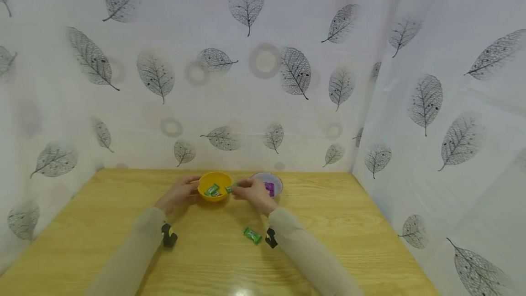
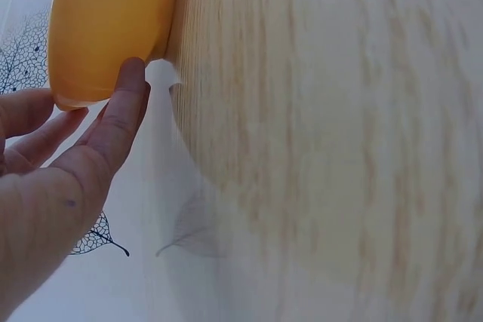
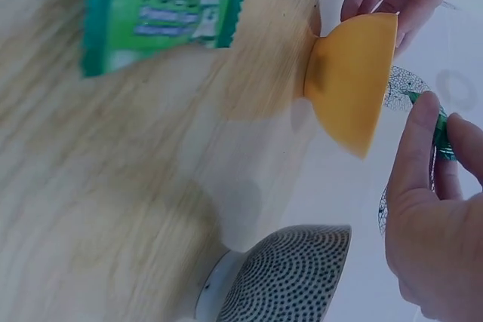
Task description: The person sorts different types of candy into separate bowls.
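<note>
A yellow bowl (image 1: 214,198) stands at the back of the table with green-wrapped candies (image 1: 212,190) inside. My left hand (image 1: 181,194) holds the bowl by its left side, its fingertips against the outer wall in the left wrist view. Between the thumb and forefinger of my right hand (image 1: 256,194) a small green-wrapped candy (image 1: 228,189) is pinched, at the bowl's right rim. Just behind that hand is a pale bowl (image 1: 277,182) with a purple-wrapped candy (image 1: 269,188) in it; its outside looks dark-patterned in the right wrist view.
One more green-wrapped candy (image 1: 252,235) lies on the wooden table (image 1: 213,259), left of the right wrist. White leaf-print sheets (image 1: 263,104) hang behind the table and along its sides.
</note>
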The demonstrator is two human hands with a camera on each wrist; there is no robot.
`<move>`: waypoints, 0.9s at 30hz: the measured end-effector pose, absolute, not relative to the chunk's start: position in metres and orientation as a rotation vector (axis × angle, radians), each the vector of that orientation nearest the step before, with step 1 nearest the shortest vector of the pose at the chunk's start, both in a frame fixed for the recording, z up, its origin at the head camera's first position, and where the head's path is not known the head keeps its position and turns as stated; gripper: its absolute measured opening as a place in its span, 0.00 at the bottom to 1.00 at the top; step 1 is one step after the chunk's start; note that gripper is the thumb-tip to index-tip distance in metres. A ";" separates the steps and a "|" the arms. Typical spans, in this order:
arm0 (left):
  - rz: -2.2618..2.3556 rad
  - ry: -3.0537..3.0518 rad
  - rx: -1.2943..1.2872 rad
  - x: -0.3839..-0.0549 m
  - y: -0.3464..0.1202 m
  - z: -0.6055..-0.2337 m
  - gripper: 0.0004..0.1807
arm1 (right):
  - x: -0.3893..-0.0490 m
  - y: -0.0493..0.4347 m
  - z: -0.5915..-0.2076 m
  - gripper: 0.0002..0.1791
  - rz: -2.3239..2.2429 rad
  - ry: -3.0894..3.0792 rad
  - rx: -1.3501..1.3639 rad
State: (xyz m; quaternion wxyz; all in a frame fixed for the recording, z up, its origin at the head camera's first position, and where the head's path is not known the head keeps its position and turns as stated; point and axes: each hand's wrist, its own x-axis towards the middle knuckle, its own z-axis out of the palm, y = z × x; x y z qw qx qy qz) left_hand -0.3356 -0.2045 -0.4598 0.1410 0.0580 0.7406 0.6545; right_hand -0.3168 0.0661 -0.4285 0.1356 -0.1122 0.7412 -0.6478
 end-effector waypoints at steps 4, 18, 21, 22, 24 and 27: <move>1.899 2.122 0.178 -0.335 -0.204 -0.460 0.25 | -0.318 0.055 -0.426 0.18 -1.931 2.129 -0.286; 1.886 2.131 0.241 -0.336 -0.202 -0.459 0.25 | -0.324 0.047 -0.438 0.18 -1.994 2.091 -0.326; 1.896 2.119 0.242 -0.337 -0.203 -0.459 0.25 | -0.325 0.051 -0.438 0.17 -1.963 2.111 -0.314; 1.898 2.116 0.242 -0.337 -0.203 -0.458 0.25 | -0.325 0.052 -0.438 0.17 -1.953 2.112 -0.308; 1.901 2.115 0.237 -0.337 -0.204 -0.458 0.25 | -0.325 0.054 -0.438 0.17 -1.934 2.119 -0.308; 1.893 2.129 0.231 -0.336 -0.204 -0.458 0.25 | -0.323 0.057 -0.438 0.17 -1.903 2.123 -0.327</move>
